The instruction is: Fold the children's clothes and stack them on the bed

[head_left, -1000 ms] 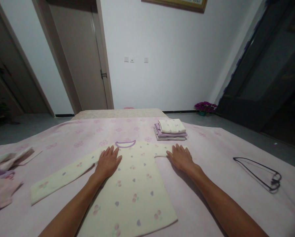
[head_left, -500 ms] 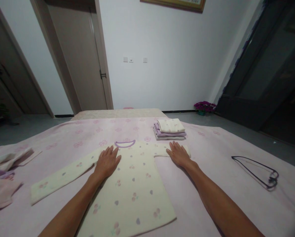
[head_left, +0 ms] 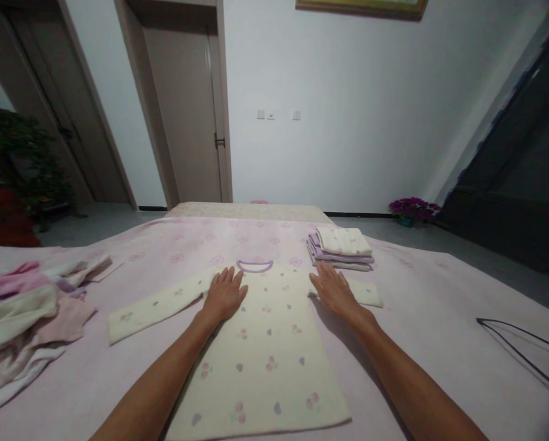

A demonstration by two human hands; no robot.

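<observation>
A pale yellow long-sleeved shirt (head_left: 256,361) with cherry and heart prints and a purple collar lies flat, its neck away from me. Its left sleeve stretches out to the side. My left hand (head_left: 226,294) rests palm down at the left shoulder, fingers slightly spread, gripping nothing. Over the right sleeve, close to the shoulder, lies my right hand (head_left: 334,291), also flat with fingers extended; it covers part of that sleeve. Just beyond the right hand sits a stack of folded clothes (head_left: 343,242) in cream, purple and grey.
A pink flowered sheet (head_left: 136,380) covers the surface. Rumpled clothes (head_left: 40,324) are heaped at the left. A dark wire hanger-like frame (head_left: 518,343) lies at the right. Behind are a door (head_left: 187,110), purple flowers (head_left: 415,209) and a leafy plant (head_left: 17,159).
My view has turned left, showing more of the clothes heap and the plant. My right hand has shifted along the right sleeve toward the shoulder; the left hand stays at the left shoulder.
</observation>
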